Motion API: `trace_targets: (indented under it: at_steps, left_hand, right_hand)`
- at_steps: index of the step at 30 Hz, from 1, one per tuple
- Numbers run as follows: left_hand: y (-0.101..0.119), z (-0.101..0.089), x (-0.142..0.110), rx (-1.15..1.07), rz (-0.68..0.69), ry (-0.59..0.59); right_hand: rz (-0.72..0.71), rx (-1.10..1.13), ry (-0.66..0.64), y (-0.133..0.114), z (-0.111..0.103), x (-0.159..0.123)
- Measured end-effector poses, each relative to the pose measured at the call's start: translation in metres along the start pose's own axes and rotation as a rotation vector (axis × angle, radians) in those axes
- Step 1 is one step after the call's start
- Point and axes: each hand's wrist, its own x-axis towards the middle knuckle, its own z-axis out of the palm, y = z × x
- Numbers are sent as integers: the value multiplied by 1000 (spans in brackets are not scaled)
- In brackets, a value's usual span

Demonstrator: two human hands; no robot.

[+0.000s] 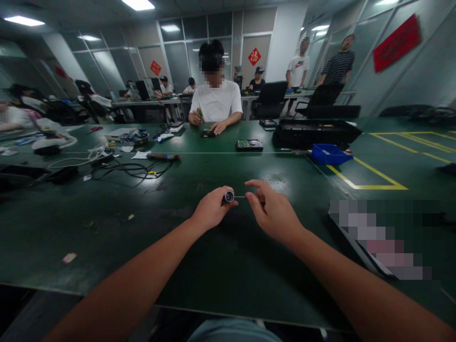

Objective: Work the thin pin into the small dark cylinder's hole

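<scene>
My left hand (212,209) is closed round a small dark cylindrical tool handle (228,197) whose silvery end faces right. My right hand (272,211) pinches a thin metal bit or shaft (241,196) that runs from its fingertips toward that silvery end. Both hands hover just above the dark green table (107,228), close together near its middle. What the right fingers hold further back is hidden.
Across the table a person in a white shirt (216,99) works on a small device. A hard drive (249,145), a blue bin (329,153), a black case (315,132), cables (131,168) and a screwdriver (163,156) lie beyond. Yellow tape (366,175) marks the right side.
</scene>
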Motion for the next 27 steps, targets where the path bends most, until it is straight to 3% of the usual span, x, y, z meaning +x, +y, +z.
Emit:
trace_targets:
  at_steps: [6,11,17,21,27]
  left_hand:
    - [1,-2,0,5,-3,7]
    - [3,-1,0,-2,-8,9]
    - [6,-4,0,43,33,-4]
    - [7,-5,1,78,58,-19]
    - [4,-2,1,83,9,-17]
  right_hand:
    - [-16,22,-18,-3,-3,-1]
    - [70,261,101,1,2,-2]
    - [238,630,211,19,12,8]
    - [422,794,279,35,12,18]
    - [286,642,326,33,10,14]
